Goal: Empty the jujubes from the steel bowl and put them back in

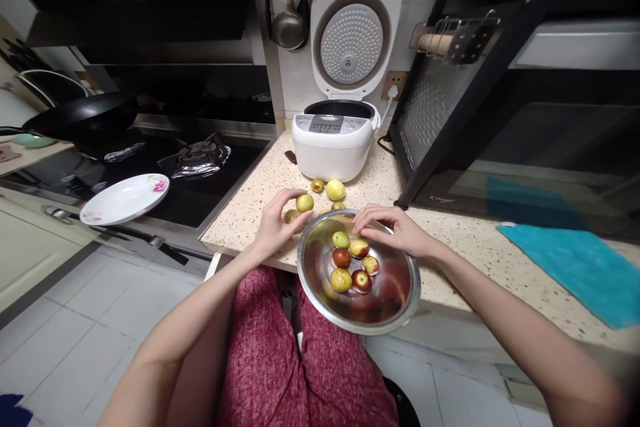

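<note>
My left hand (277,221) pinches a yellow-green jujube (305,203) between thumb and fingers, just above the counter at the bowl's left side. Another jujube (291,215) shows partly behind the fingers. A shiny metal bowl (395,303) leans toward me over the counter's front edge, with several green, yellow and brown-red jujubes (341,257) in it. On its far right rim lies my right hand (393,228), its bent fingers closed about the rim and reaching a little inside. Beyond the bowl, more jujubes (335,190) lie on the speckled counter (250,203).
A white rice cooker (333,150) with raised lid stands behind the fruit. To the right are a black oven (525,147) and a turquoise cloth (580,267). At left, a floral plate (125,199) juts over the stove's front edge, and a black wok (85,117) sits farther back.
</note>
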### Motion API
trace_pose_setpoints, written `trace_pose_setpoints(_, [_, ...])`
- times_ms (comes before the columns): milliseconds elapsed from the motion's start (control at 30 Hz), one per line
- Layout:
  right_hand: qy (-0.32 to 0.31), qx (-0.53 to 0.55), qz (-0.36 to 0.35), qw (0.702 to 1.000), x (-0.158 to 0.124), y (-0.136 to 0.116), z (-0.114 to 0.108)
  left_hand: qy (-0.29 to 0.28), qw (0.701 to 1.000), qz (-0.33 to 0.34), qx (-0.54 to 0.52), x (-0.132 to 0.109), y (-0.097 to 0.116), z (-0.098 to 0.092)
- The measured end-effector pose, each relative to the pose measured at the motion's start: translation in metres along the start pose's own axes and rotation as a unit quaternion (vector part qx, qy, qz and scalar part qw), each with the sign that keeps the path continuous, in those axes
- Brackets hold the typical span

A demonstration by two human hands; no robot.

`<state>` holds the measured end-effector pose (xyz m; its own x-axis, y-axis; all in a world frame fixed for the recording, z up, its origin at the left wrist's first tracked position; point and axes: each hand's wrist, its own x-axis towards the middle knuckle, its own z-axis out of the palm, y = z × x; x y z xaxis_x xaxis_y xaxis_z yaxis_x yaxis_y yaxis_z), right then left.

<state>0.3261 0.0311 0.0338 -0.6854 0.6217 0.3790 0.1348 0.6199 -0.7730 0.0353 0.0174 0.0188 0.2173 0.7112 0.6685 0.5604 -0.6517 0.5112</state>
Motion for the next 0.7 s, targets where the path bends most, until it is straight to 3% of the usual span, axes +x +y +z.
trace_pose_setpoints(100, [0.0, -0.007, 0.002, 1.0, 0.0, -0.002, 0.0, -0.029, 0.998, 0.032, -0.05, -0.002, 0.028, -0.012])
trace_pose_setpoints(233, [0.0, -0.012, 0.001, 1.0, 0.001, -0.005, 0.0, -0.18, 0.978, 0.075, -0.07, -0.011, 0.057, -0.02])
trace_pose_setpoints(333, [0.001, -0.011, 0.003, 1.0, 0.001, -0.006, 0.001, -0.267, 0.959, 0.065, -0.062, -0.017, 0.063, -0.02])
trace_pose_setpoints(700, [-0.002, -0.005, 0.003, 1.0, 0.001, -0.004, 0.004, -0.329, 0.943, 0.032, -0.042, -0.015, 0.061, -0.02])
